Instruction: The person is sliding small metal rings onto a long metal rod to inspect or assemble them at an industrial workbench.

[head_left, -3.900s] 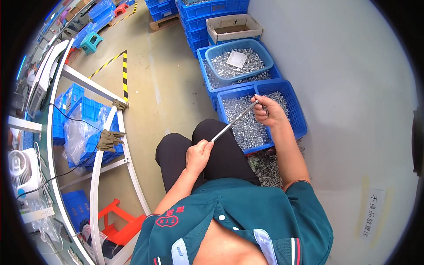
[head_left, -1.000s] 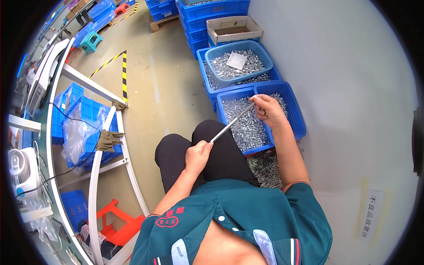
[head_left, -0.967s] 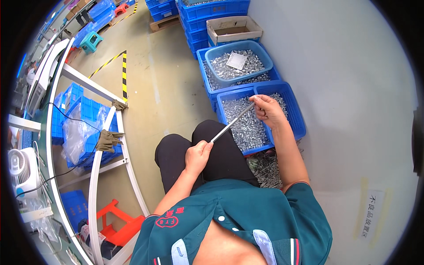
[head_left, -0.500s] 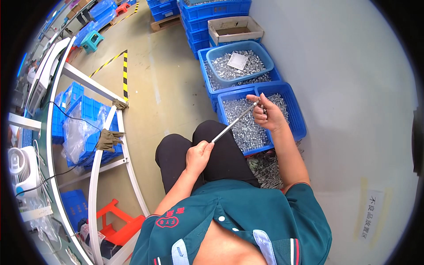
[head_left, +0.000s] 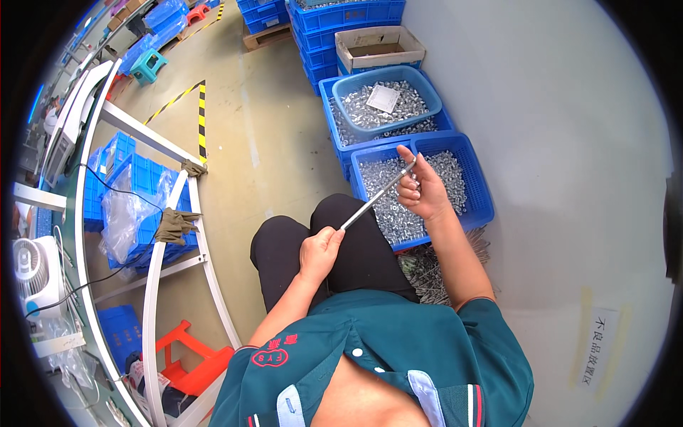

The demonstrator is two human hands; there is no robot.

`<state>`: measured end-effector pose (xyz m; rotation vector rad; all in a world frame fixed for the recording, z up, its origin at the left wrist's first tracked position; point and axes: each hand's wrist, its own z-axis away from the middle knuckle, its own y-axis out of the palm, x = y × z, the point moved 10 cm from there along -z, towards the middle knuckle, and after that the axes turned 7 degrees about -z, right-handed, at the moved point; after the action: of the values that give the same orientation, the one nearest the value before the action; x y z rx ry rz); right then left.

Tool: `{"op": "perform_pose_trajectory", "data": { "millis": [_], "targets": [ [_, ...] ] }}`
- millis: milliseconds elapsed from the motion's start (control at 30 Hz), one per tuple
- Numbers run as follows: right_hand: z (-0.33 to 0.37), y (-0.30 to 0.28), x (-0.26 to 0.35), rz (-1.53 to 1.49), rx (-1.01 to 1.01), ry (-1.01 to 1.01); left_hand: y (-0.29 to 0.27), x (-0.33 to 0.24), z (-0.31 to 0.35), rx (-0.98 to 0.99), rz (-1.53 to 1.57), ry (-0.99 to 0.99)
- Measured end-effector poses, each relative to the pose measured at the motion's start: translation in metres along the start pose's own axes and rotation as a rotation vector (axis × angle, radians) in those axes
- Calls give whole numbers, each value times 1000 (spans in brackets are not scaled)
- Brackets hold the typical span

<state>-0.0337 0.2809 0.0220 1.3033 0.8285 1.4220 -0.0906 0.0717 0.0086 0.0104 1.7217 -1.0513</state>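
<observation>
My left hand [head_left: 318,255] is closed around the lower end of a slim silver metal rod [head_left: 371,203], just over my lap. The rod slants up and away to the right. At its far tip, the thumb and forefinger of my right hand [head_left: 427,196] pinch around the end, while the other fingers curl in. Whether small parts lie in the right palm is hard to make out. Beneath that hand stands a blue plastic basket [head_left: 484,193] filled with many small silver metal fittings [head_left: 390,211].
Behind the basket, a light-blue basin [head_left: 344,107] of similar fittings sits in a blue crate, a white card [head_left: 383,98] on top. Loose metal rods [head_left: 427,277] lie below the near basket. A white wall [head_left: 555,178] borders the right, a white frame [head_left: 151,313] the left.
My right hand has shifted slightly at the rod's tip, its forefinger rising and its forearm moving a little left. The left hand stays put on the rod.
</observation>
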Motion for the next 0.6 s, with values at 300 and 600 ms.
{"op": "perform_pose_trajectory", "data": {
  "millis": [300,600],
  "targets": [
    [7,1,11,209,-79,-25,2,4,1,6,21,7],
    [10,-2,34,687,-211,-161,0,-2,0,14,14,4]
  ]
}}
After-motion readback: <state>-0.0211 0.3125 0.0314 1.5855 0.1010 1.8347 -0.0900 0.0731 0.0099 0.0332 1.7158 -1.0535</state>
